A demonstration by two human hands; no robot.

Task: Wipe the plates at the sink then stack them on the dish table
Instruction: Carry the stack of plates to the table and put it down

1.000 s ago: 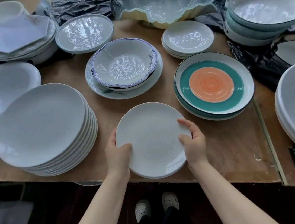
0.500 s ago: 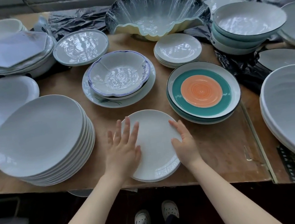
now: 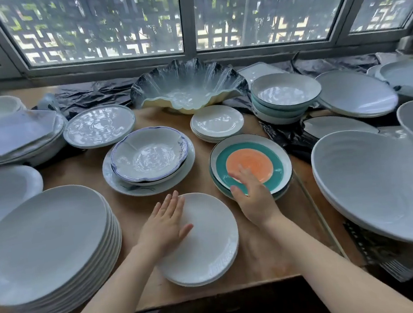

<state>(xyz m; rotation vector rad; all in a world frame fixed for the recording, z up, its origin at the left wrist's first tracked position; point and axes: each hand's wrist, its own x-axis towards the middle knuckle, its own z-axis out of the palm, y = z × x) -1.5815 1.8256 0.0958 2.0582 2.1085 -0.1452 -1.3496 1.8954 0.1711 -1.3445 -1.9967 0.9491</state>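
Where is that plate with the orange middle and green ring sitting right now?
In the head view the orange and teal plate sits right of centre on the wooden table, atop a short stack, just behind the plain white plate; the right hand reaches over its near edge.

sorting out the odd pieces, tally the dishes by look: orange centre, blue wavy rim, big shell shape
orange-centred plate: 1 showing, on top of its pile
blue-rimmed bowl: 1
shell-shaped bowl: 1
total: 3
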